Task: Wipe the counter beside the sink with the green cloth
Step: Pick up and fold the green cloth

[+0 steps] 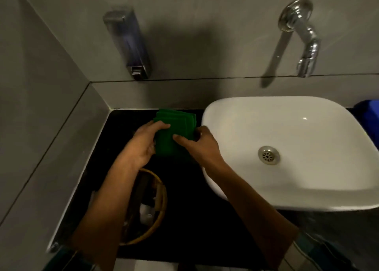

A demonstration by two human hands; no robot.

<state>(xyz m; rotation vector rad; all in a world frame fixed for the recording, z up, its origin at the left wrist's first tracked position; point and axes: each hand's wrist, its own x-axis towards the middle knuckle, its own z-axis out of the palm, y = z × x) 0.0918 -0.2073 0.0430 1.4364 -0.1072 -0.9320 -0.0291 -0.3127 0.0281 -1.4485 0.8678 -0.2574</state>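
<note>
Cloth: you are holding the folded green cloth (174, 131) in both hands, at the back of the black counter (190, 219), just left of the white basin (291, 201).
Left hand: your left hand (141, 145) is closing on the cloth's left edge, fingers lying over the top.
Right hand: your right hand (200, 144) is pinching the right edge, thumb on the upper face.
Progress: you are looking like you are still squaring up the folded pad; the pictures are showing no streaks or wet tracks on the counter, so the wiping is seemingly still ahead of you.
Left to do: you are facing the whole dark strip between the wall and the basin.
Obstacle: a yellow-rimmed basket (149, 209) of small items is sitting on the near left of the counter, under your left forearm, likely needing wiping around or shifting.
Surface: glossy black, flat, dimly lit.
Room: grey tiled walls are meeting in a corner; a wall soap dispenser (131, 45) and a chrome tap (303, 39) are hanging above.
</note>
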